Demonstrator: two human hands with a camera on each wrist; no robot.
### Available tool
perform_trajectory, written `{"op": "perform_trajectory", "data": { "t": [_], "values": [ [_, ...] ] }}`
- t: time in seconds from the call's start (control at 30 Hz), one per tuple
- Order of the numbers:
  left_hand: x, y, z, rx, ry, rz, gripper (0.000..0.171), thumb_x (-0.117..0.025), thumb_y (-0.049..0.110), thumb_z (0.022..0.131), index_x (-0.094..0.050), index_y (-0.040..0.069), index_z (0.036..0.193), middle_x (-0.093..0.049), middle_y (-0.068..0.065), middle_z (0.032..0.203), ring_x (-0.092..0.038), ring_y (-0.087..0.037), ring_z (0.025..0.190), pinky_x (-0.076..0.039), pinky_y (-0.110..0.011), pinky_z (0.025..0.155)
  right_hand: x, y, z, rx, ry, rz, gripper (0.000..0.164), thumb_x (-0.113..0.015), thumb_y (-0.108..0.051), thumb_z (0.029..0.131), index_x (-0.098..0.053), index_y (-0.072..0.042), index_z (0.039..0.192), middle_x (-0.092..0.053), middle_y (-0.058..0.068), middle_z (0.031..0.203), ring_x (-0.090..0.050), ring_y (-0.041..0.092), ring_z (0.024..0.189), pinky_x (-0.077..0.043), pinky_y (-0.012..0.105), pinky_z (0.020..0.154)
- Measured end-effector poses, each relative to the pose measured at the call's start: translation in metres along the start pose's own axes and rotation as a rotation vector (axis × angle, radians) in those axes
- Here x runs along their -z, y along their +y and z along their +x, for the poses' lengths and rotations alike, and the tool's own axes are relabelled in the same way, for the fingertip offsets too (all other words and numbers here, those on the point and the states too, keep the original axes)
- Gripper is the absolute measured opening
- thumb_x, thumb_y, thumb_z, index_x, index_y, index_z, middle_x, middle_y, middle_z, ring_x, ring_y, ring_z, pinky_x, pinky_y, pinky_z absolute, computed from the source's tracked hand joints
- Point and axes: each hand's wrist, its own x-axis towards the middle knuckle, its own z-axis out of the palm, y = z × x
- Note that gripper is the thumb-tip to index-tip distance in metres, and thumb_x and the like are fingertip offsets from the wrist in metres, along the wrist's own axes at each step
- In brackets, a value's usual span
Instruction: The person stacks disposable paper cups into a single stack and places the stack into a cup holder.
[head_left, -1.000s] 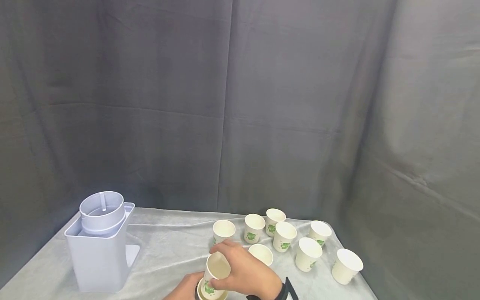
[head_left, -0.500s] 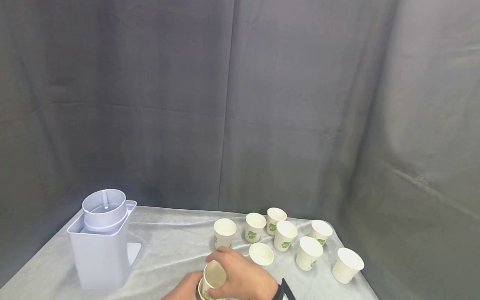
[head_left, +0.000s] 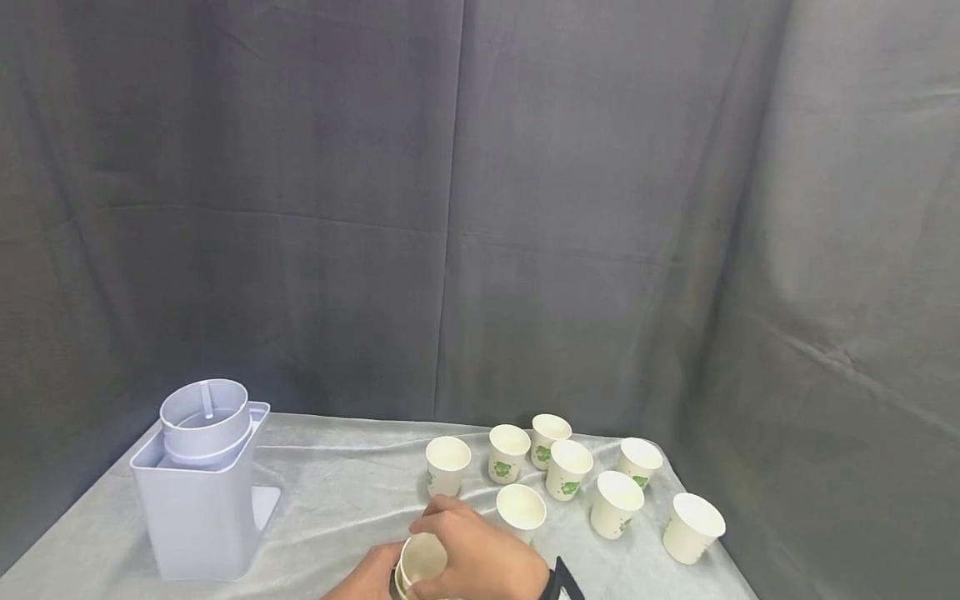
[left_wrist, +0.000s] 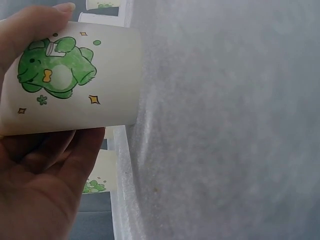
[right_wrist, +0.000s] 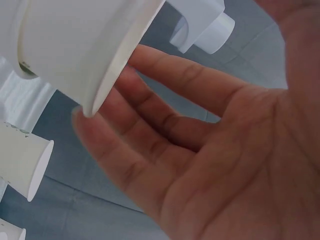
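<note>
A paper cup with a green cartoon animal on its side [left_wrist: 112, 80] is gripped by my left hand [head_left: 367, 575], thumb on one side and fingers on the other. Inside that cup sits a second paper cup [head_left: 424, 557], its rim standing above the lower one. My right hand [head_left: 483, 550] holds this upper cup near its rim, between thumb and fingers. From the right wrist view, the fingers [right_wrist: 165, 115] lie along the upper cup's flared rim [right_wrist: 107, 80], and the lower cup's rim [right_wrist: 21, 37] encircles its wall.
Several white paper cups with green prints stand upright beyond and right of my hands, the closest being one cup [head_left: 521, 507] behind the right hand. A pale lavender box-shaped container with a round cup-like top [head_left: 198, 500] stands at left. Grey curtains [head_left: 337, 208] enclose the cloth-covered table [head_left: 330, 475].
The right hand has brought the upper cup down deeper into the lower cup. My left hand has kept its hold in about the same place.
</note>
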Motion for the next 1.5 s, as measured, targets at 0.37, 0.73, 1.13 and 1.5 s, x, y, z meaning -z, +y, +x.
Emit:
{"op": "perform_trajectory", "data": {
  "t": [0.37, 0.73, 1.13, 1.5],
  "values": [
    [-0.006, 0.000, -0.004, 0.015, -0.007, -0.040, 0.036, -0.082, 0.022, 0.083, -0.067, 0.013, 0.114, -0.073, 0.002, 0.100, -0.067, -0.010, 0.088, -0.055, -0.025, 0.080, -0.013, -0.004, 0.006, 0.044, -0.042, -0.053, 0.026, -0.089, -0.025, 0.064, -0.074, -0.019, 0.084, -0.059, -0.013, 0.089, -0.050, -0.004, 0.083, -0.042, 0.011, 0.071],
    [-0.006, 0.002, -0.006, -0.043, 0.006, -0.005, 0.040, -0.082, 0.013, 0.079, -0.066, 0.011, 0.116, -0.072, 0.003, 0.103, -0.065, -0.005, 0.090, -0.054, -0.024, 0.084, -0.015, -0.002, 0.012, 0.066, -0.059, -0.075, 0.047, -0.094, -0.033, 0.065, -0.074, -0.013, 0.102, -0.067, -0.008, 0.094, -0.058, 0.000, 0.087, -0.043, 0.010, 0.075],
    [-0.006, 0.008, -0.006, -0.095, 0.021, 0.112, 0.060, -0.090, 0.018, 0.072, -0.065, 0.016, 0.126, -0.072, 0.002, 0.111, -0.067, -0.009, 0.100, -0.053, -0.027, 0.092, 0.016, 0.042, 0.004, -0.084, 0.148, 0.008, 0.060, -0.073, -0.036, 0.092, -0.056, -0.002, 0.139, -0.056, 0.015, 0.139, -0.053, 0.029, 0.129, -0.047, 0.046, 0.107],
    [-0.007, 0.010, -0.007, -0.081, 0.056, 0.191, 0.064, -0.092, 0.017, 0.067, -0.066, 0.012, 0.124, -0.072, 0.004, 0.112, -0.065, -0.004, 0.101, -0.053, -0.028, 0.094, 0.015, 0.111, -0.001, -0.299, 0.188, 0.080, 0.071, -0.085, -0.030, 0.073, -0.061, 0.005, 0.130, -0.056, 0.024, 0.139, -0.055, 0.041, 0.126, -0.048, 0.056, 0.103]
  ]
}}
